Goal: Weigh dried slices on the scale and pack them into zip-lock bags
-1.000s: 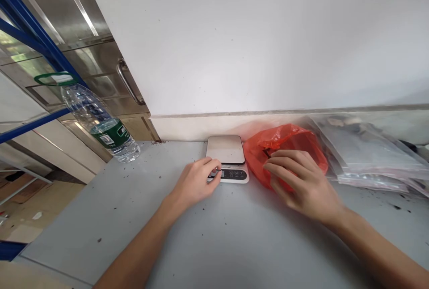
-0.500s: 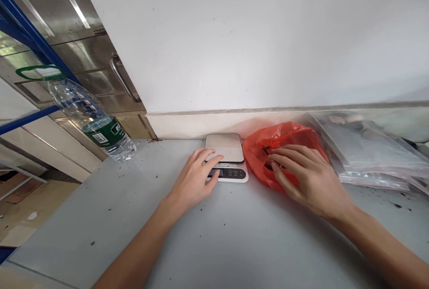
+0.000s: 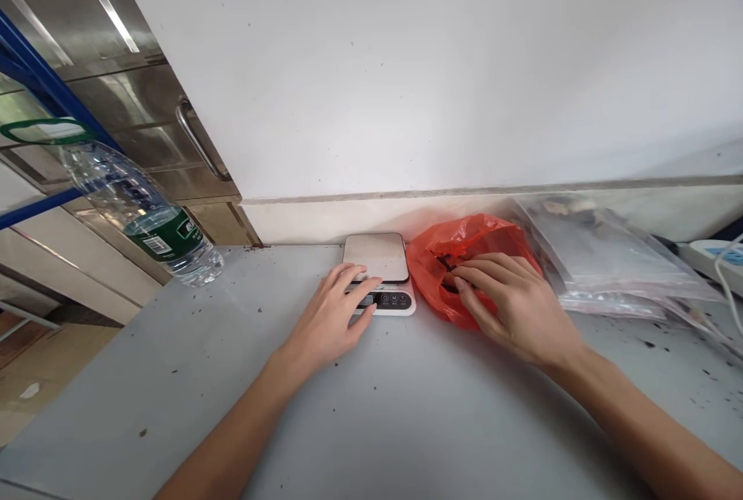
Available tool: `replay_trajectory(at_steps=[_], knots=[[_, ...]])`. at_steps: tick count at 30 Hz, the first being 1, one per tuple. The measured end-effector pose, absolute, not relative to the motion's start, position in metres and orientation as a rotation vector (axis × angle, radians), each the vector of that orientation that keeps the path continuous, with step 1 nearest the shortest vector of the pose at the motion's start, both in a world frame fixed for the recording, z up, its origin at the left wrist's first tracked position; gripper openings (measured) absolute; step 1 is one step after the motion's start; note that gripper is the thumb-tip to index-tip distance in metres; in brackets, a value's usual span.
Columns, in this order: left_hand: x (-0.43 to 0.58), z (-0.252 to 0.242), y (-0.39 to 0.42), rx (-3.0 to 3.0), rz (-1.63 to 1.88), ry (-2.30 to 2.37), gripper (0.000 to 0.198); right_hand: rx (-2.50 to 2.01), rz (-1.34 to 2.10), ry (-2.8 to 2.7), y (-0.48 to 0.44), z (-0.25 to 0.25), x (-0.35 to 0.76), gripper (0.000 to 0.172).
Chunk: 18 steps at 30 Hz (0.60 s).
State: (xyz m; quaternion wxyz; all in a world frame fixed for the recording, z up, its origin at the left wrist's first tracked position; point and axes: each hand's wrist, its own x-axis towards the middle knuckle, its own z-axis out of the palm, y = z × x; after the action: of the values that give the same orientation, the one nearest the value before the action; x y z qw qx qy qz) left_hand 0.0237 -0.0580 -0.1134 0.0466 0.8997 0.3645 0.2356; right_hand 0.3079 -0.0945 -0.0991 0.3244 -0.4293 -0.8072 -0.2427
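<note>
A small white kitchen scale [image 3: 377, 258] with a dark button panel along its front sits against the wall. My left hand [image 3: 330, 313] rests over the scale's left side, fingers spread and nothing in them; it partly covers the display. To the right of the scale lies a red plastic bag [image 3: 426, 248] with its mouth open and dark pieces [image 3: 448, 261] inside. My right hand [image 3: 516, 310] is over the bag's mouth, its fingers stretched toward the dark pieces and slightly apart. I see nothing held in it, though the bag's inside is partly hidden behind it.
A large water bottle [image 3: 168, 233] with a green label and handle stands at the left on the grey table [image 3: 371, 438]. Clear zip bags [image 3: 615, 256] lie to the right, with a white power strip [image 3: 717, 256] beyond. Dark crumbs dot the tabletop. A white wall [image 3: 406, 82] rises behind.
The view has turned a little to the right, so everything sits further left and the power strip has come into sight. Both hands keep nearly the same poses over scale and bag.
</note>
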Motion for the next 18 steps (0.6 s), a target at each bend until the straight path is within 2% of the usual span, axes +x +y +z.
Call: replay_trajectory(at_steps=[9, 14, 18], knots=[[0.031, -0.114, -0.062, 2.854, 0.766, 1.099, 0.034, -1.159, -0.482, -2.061, -0.095, -0.093, 0.312, 0.03], [0.054, -0.108, -0.069, 2.944, 0.797, 0.979, 0.042, -1.184, -0.542, -1.808, -0.092, -0.085, 0.333, 0.025], [0.087, -0.103, -0.074, 3.025, 0.715, 0.815, 0.047, -1.258, -0.702, -1.583, -0.089, -0.085, 0.362, 0.029]])
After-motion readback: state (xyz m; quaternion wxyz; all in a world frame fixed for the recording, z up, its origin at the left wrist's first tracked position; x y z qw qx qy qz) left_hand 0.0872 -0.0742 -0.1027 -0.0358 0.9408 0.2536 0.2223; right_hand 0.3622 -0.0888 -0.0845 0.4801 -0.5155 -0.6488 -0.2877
